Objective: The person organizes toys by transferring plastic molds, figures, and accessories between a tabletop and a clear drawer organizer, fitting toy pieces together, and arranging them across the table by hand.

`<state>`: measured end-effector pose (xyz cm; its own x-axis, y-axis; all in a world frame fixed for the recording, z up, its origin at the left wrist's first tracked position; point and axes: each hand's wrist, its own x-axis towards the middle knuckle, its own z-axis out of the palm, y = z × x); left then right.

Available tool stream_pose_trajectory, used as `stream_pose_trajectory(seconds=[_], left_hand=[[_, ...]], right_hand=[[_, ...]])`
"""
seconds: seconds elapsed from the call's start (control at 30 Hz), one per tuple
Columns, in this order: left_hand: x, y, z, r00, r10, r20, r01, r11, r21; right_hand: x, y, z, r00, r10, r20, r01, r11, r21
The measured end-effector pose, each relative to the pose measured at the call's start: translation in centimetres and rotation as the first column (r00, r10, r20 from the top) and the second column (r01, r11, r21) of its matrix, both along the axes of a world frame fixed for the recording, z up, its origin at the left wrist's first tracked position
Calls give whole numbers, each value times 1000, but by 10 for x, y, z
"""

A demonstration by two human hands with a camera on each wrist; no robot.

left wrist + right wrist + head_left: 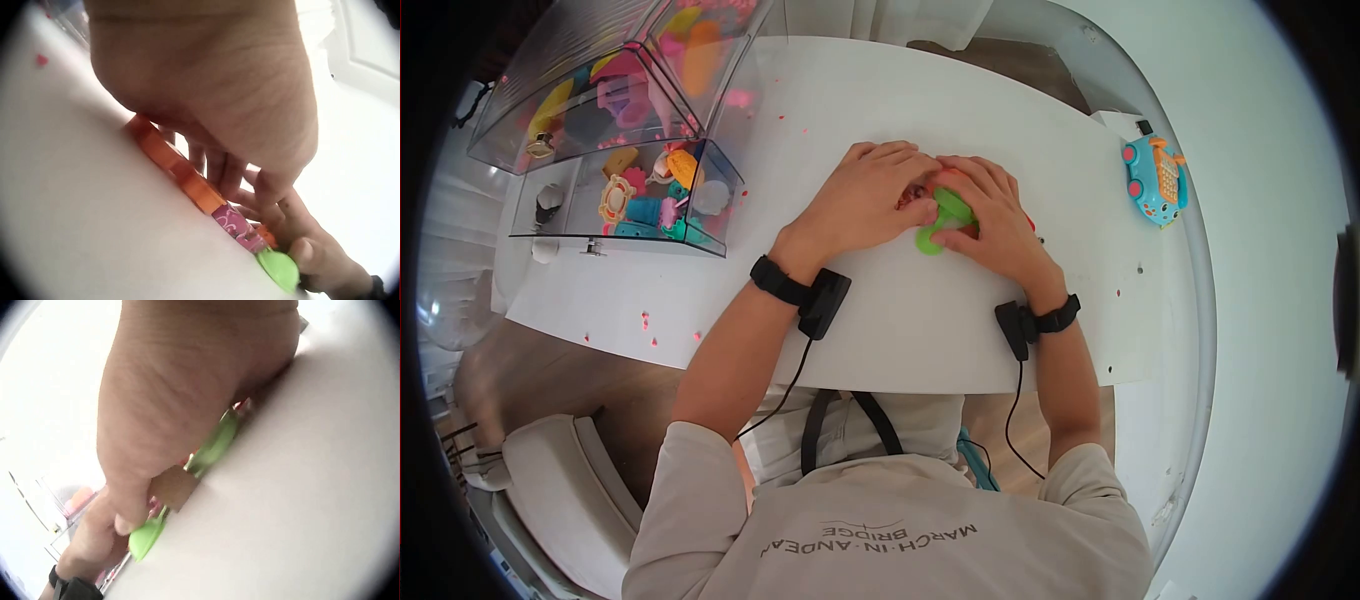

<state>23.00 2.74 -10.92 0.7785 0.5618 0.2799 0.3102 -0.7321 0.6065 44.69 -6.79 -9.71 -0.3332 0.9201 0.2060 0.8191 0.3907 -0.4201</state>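
My left hand (pixel 875 195) lies over the left side of a close cluster of small toys, its fingers reaching forward and its thumb toward the green piece. On the cluster's right, my right hand (pixel 1003 222) spreads over the toys, thumb beside a bright green toy piece (pixel 953 208) with a rounded end. In the left wrist view, an orange wavy-edged piece (pixel 156 150) and a purple patterned piece (pixel 234 226) stand in a row on the table below my left palm, with the green round end (pixel 281 270) beyond. Much of the cluster is hidden under both hands.
Clear plastic drawers (pixel 715 240) filled with colourful toys stand at the left of the white table (pixel 880 320). A blue toy vehicle (pixel 1155 182) sits at the right edge. Small pink crumbs (pixel 645 320) are scattered at the left front.
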Motion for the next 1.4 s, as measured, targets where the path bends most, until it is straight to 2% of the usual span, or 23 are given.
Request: stream_pose_trajectory(seconds=[0.03, 0.17, 0.23, 0.3, 0.37, 0.43, 0.5, 0.53, 0.6, 0.67, 0.77, 0.87, 0.9, 0.93, 0.97, 1.0, 1.03, 1.07, 1.1, 1.17, 1.4], left_hand=[[-2, -1, 6, 1000, -10, -27, 8, 998, -64], [-4, -10, 11, 999, -25, 23, 25, 999, -20], [-1, -14, 11, 999, -38, -33, 40, 996, 83], [1, -15, 10, 999, -19, -48, 23, 996, 91], [1, -16, 8, 998, 6, -61, 0, 995, 101], [0, -14, 3, 999, -20, -30, 25, 986, 165], [2, -11, 3, 998, -38, -42, 43, 993, 111], [3, -10, 4, 997, -59, -52, 62, 996, 57], [2, -12, 7, 996, -62, -64, 67, 995, 77], [3, -13, 8, 995, -66, -74, 73, 993, 96], [4, -13, 9, 997, -64, -48, 70, 988, 140], [4, -11, 9, 997, -60, -41, 62, 996, 67], [5, -8, 4, 998, -38, 40, 38, 999, 13], [5, -6, 0, 993, -13, 120, 18, 999, -43], [5, -4, -3, 992, -16, 123, 21, 999, -46], [4, -2, -5, 995, -14, 99, 11, 1000, 29], [4, -1, -7, 997, -10, 73, 2, 994, 105], [5, -1, -9, 997, -12, 74, 4, 994, 105], [5, -2, -10, 998, -9, 68, -1, 989, 150], [6, -6, -3, 998, -8, 65, -5, 981, 195], [7, -12, 1, 1000, -12, -21, 15, 981, 191]], right_hand=[[0, 3, -4, 999, -42, 7, 42, 998, 39], [-2, 9, -13, 990, -144, 8, 141, 978, 154], [-3, 11, -16, 986, -163, 21, 157, 975, 156], [-4, 10, -18, 983, -181, 35, 173, 972, 157], [-4, 10, -20, 958, -285, 21, 279, 948, 156], [-4, 12, -21, 959, -280, -30, 281, 943, 177], [-4, 13, -21, 959, -273, -80, 283, 939, 196], [-4, 13, -20, 957, -268, -113, 284, 944, 168], [-5, 12, -16, 953, -268, -144, 287, 948, 139], [-8, 10, -11, 911, -335, -241, 338, 941, -30], [-9, 11, -11, 925, -312, -218, 325, 945, 28], [-10, 12, -10, 905, -315, -285, 353, 931, 91], [-10, 13, -10, 904, -318, -284, 356, 930, 90], [-10, 13, -10, 872, -327, -365, 390, 914, 112], [-10, 13, -9, 833, -331, -443, 425, 896, 131], [-9, 13, -7, 834, -334, -440, 428, 894, 131], [-8, 12, -6, 781, -385, -492, 486, 869, 92], [-8, 12, -5, 721, -432, -542, 540, 840, 48], [-5, 12, -5, 720, -434, -542, 542, 839, 48], [1, 13, -4, 616, -469, -633, 545, 834, -88], [25, 13, 7, 638, -435, -635, 489, 866, -102]])
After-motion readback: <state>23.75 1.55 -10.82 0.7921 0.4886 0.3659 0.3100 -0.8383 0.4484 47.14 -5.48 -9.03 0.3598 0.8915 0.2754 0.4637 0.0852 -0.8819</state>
